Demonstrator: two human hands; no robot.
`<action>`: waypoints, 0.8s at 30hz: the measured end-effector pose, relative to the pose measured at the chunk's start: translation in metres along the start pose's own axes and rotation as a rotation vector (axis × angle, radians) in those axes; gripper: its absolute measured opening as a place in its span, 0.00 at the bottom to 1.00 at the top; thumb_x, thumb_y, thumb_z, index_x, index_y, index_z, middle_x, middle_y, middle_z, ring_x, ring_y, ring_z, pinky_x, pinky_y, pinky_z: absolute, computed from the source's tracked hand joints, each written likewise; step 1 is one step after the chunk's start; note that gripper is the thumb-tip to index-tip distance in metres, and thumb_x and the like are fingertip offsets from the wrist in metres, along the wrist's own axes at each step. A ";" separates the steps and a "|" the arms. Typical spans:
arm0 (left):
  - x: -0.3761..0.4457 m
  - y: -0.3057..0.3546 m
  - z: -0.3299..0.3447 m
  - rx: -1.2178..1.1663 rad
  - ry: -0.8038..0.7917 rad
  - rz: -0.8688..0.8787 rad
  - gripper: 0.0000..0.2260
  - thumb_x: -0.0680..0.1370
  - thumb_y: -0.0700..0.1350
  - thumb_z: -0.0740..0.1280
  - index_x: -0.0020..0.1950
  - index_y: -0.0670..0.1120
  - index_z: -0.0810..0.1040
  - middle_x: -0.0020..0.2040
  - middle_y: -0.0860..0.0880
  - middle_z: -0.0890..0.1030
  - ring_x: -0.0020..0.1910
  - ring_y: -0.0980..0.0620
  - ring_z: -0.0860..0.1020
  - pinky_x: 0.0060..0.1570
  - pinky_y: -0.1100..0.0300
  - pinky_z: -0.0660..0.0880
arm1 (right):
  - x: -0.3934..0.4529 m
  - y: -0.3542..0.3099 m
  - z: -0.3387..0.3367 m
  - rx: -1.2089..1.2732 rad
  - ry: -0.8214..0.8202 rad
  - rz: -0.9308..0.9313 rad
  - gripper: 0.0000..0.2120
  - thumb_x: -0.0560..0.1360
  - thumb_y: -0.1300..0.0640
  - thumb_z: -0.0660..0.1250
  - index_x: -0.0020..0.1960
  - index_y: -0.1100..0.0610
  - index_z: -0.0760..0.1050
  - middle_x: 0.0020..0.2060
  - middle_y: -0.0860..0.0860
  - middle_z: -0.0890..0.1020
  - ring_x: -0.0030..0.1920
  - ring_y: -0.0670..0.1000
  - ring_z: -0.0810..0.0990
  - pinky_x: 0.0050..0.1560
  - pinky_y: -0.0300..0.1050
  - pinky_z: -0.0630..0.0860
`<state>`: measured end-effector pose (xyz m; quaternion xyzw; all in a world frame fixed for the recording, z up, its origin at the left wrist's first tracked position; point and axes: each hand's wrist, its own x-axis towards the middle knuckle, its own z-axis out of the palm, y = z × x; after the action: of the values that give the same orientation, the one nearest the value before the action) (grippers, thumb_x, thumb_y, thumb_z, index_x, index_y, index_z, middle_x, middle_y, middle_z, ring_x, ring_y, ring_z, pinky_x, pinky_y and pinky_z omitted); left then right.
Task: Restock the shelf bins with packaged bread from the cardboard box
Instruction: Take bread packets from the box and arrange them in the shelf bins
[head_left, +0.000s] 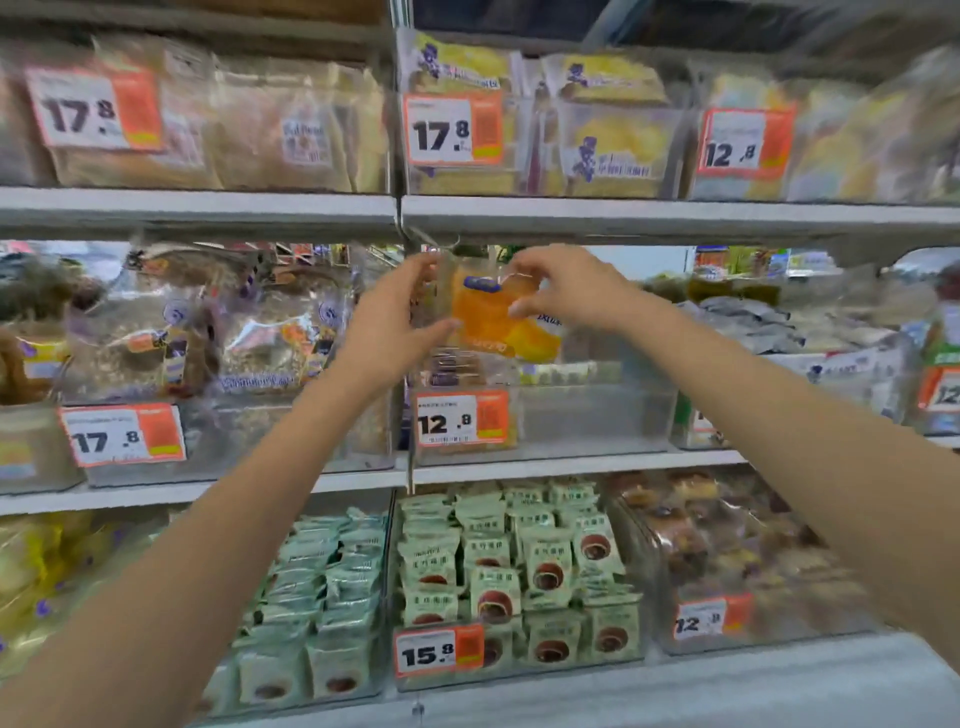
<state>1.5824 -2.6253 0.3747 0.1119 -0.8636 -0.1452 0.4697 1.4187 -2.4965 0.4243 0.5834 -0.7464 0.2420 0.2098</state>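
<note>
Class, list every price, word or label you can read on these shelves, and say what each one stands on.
"17.8": tag, top-left bin.
"17.8": tag, top-middle bin.
"12.8": tag, top-right bin.
"17.8": tag, middle-left bin.
"12.8": tag, middle bin.
"15.8": tag, bottom-middle bin.
"12.8": tag, bottom-right bin.
Packet print, small tag text: too blurred.

I'm looking at a shop, the packaged bread aisle of a grocery store. Three tiers of white metal shelves (197, 205) fill the frame, each lined with clear plastic bins (597, 415) of wrapped baked goods. Orange-and-white price tags (462, 418) are clipped on the bin fronts: 17.8 upper left, 12.8 centre, 15.8 lower centre. Small green single-serve packs (519, 561) are stacked at bottom centre. Through the gap at upper right of the middle tier I can see more stocked shelving (748, 260) behind.
</note>
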 end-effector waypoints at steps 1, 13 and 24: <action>0.011 -0.005 0.001 0.080 -0.044 0.004 0.27 0.73 0.45 0.73 0.70 0.45 0.69 0.59 0.49 0.77 0.57 0.51 0.74 0.54 0.62 0.68 | 0.012 0.001 0.006 -0.041 -0.078 -0.013 0.19 0.70 0.51 0.73 0.58 0.56 0.76 0.50 0.48 0.77 0.53 0.51 0.75 0.47 0.45 0.69; 0.032 -0.060 0.024 0.321 -0.490 0.034 0.04 0.71 0.41 0.75 0.45 0.47 0.85 0.38 0.55 0.81 0.38 0.60 0.76 0.48 0.58 0.76 | 0.030 0.020 0.093 0.187 -0.440 0.041 0.16 0.72 0.53 0.72 0.58 0.57 0.77 0.51 0.54 0.80 0.47 0.48 0.76 0.48 0.43 0.71; 0.037 -0.057 0.024 0.466 -0.661 0.051 0.09 0.77 0.41 0.67 0.56 0.48 0.83 0.54 0.50 0.83 0.53 0.53 0.79 0.60 0.53 0.73 | 0.042 0.038 0.110 0.447 -0.325 0.714 0.29 0.82 0.45 0.48 0.78 0.58 0.47 0.77 0.55 0.51 0.76 0.58 0.55 0.71 0.53 0.58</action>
<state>1.5456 -2.6869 0.3705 0.1413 -0.9804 0.0377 0.1321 1.3690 -2.5880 0.3574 0.3508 -0.8535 0.3598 -0.1378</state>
